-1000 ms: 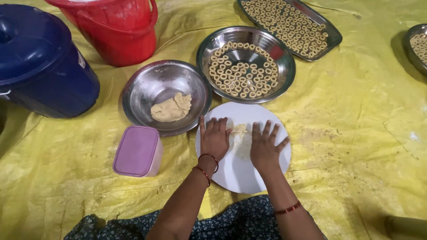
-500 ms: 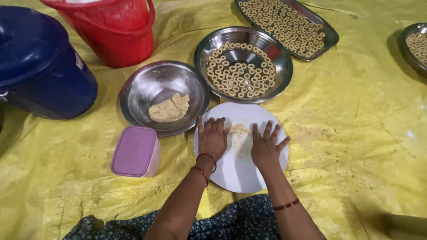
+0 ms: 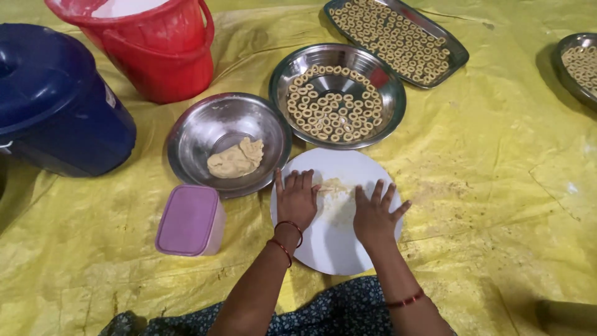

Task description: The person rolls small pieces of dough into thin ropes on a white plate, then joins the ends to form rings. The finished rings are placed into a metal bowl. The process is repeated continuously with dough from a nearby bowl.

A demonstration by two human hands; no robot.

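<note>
Head view: both hands lie palm-down on the round white board (image 3: 333, 249), fingers flat and slightly spread, gripping nothing. The left hand (image 3: 296, 200) sits at the board's 9 o'clock, the right hand (image 3: 374, 214) at about 3 o'clock. Between them, just above board centre, a thin piece of pale dough (image 3: 333, 186) shows, its ends apparently under the fingers; whether it is one strand cannot be told. Judgement: the step in hand looks like rolling dough into a strand, and this goes best with light, even pressure from flat fingers, both hands working outward from the middle so the thickness stays uniform and the strand stays on the board. The dough lump (image 3: 235, 158) rests in the steel bowl (image 3: 186, 134) at the board's 10 o'clock, touching its rim. The steel plate of dough rings (image 3: 339, 102) stands at 12 o'clock, the long ring tray (image 3: 398, 37) beyond it. The lilac lidded box (image 3: 189, 219) lies at 9 o'clock, on the yellow sheet (image 3: 497, 186).
</note>
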